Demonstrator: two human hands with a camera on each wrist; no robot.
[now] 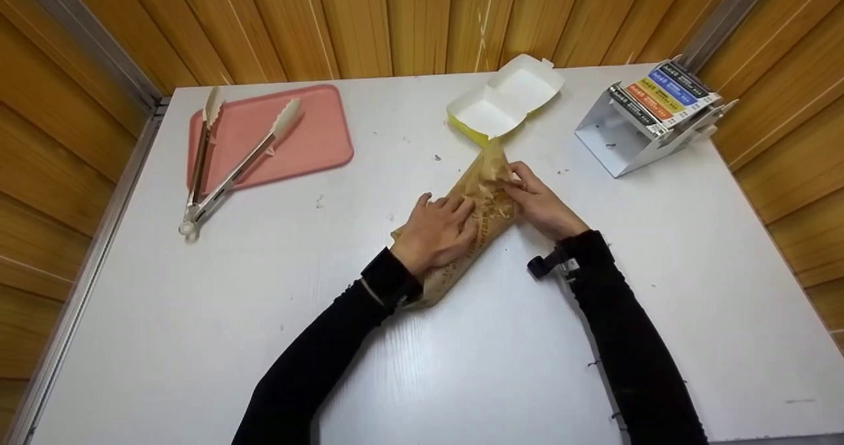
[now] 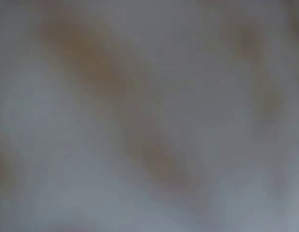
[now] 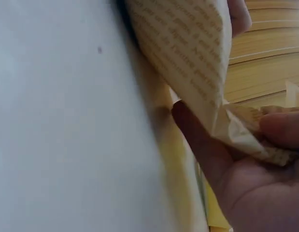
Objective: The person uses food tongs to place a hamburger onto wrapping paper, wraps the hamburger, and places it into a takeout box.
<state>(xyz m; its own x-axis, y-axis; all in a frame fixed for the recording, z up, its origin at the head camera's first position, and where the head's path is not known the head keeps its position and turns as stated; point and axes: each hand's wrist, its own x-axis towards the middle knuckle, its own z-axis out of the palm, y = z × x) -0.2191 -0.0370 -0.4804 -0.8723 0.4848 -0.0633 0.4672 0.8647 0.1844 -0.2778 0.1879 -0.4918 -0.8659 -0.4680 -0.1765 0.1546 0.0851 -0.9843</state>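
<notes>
A brown printed paper wrapper lies slantwise on the white table, folded into a long packet. My left hand rests on top of its near part, fingers spread over the paper. At the far right edge my right hand pinches a crumpled fold of it. In the right wrist view the thumb of the right hand presses the fold, with fingers under the wrapper. What is inside the paper is hidden. The left wrist view is too blurred to show details.
An open yellow clamshell box, white inside, stands just beyond the wrapper's far tip. A white rack with colour-labelled packs is at the back right. Metal tongs lie partly across a pink tray at the back left.
</notes>
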